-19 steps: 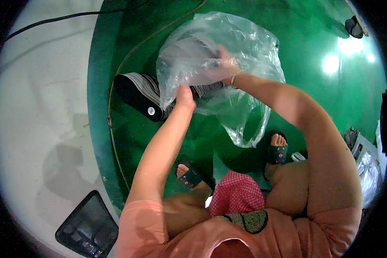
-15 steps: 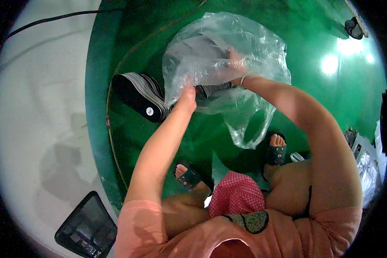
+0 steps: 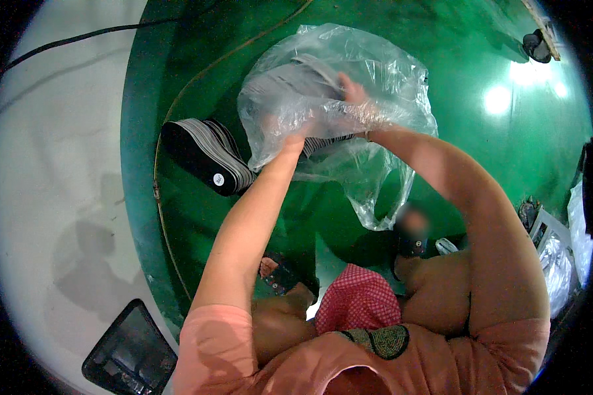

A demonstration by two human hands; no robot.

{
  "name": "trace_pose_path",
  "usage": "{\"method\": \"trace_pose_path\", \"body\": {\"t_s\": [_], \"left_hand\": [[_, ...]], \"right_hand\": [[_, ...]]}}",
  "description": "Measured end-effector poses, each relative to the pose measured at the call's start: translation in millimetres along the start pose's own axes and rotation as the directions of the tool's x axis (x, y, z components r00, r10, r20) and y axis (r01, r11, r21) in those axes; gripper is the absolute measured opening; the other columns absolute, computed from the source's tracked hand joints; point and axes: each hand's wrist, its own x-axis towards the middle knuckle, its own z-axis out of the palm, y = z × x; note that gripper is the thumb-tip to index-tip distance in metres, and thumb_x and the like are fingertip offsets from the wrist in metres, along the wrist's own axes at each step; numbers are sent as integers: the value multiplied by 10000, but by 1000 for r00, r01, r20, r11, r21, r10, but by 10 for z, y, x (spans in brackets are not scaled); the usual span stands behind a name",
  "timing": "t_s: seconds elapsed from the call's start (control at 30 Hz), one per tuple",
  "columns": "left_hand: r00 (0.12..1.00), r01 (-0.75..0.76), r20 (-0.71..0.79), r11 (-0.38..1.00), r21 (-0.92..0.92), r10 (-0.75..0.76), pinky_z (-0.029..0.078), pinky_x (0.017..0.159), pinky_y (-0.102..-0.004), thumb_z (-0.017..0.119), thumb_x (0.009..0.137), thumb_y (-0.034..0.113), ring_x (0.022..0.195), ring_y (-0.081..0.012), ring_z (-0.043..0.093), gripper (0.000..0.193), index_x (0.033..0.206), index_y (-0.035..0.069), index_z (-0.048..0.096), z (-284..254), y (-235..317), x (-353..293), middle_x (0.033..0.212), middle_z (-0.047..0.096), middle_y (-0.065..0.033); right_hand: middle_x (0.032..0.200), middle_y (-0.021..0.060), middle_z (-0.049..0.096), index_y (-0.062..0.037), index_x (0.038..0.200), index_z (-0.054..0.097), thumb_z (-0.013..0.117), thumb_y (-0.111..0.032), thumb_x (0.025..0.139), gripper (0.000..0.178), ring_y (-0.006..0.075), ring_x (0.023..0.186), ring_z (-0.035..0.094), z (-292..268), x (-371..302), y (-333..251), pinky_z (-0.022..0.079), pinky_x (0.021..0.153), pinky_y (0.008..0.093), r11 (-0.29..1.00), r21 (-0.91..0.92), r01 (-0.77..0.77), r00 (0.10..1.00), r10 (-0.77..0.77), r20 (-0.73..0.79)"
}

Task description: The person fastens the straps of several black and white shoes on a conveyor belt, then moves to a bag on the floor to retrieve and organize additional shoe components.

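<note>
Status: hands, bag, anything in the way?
Left hand and right hand partly behind the clear bag's plastic, grip unclear. Grey stack visible through bag. Black-and-white stack on floor, left of bag. Creased plastic blurs the view.

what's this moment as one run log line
left hand: inside clear bag | right hand: inside bag | sole stack: on floor, left of bag

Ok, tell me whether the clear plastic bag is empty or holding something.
Holding something: a grey layered stack shows hazily through the clear plastic bag. Whether it is full, I cannot tell.
</note>
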Motion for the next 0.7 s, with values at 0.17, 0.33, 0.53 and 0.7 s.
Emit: {"method": "trace_pose_path", "body": {"t_s": [0.17,0.33,0.53,0.7], "left_hand": [[994,-98,-34,993,62,100,346,905,-371,546,780,340,1047,-237,446,494,1177,67,433,-122,-34,-40,1159,481,-67],[987,-150,-36,975,166,158,344,908,-370,570,764,339,1051,-242,444,521,1181,59,431,-28,-25,-18,1165,475,-74],[958,-200,-127,916,346,257,341,911,-368,598,745,338,1056,-247,443,554,1185,49,427,50,-9,-7,1171,469,-82],[951,-293,1,903,313,308,339,914,-367,621,729,338,1060,-252,442,582,1189,41,425,-147,-108,-53,1176,464,-89]], "right_hand": [[1086,256,467,-43,1273,235,776,-391,512,996,407,1046,448,-145,-25,-53,388,874,456,994,-100,-54,998,55,8],[1142,248,458,-7,1284,215,769,-387,563,985,356,1077,450,-160,102,218,390,880,439,857,473,-205,975,136,177],[1163,256,448,4,1277,267,705,-297,665,811,364,1068,455,-202,39,321,397,895,404,985,-120,-128,991,132,27],[1046,209,505,-52,1220,390,647,-213,690,610,352,1003,490,-321,-147,75,412,863,429,877,-478,39,966,-156,-208]]}}
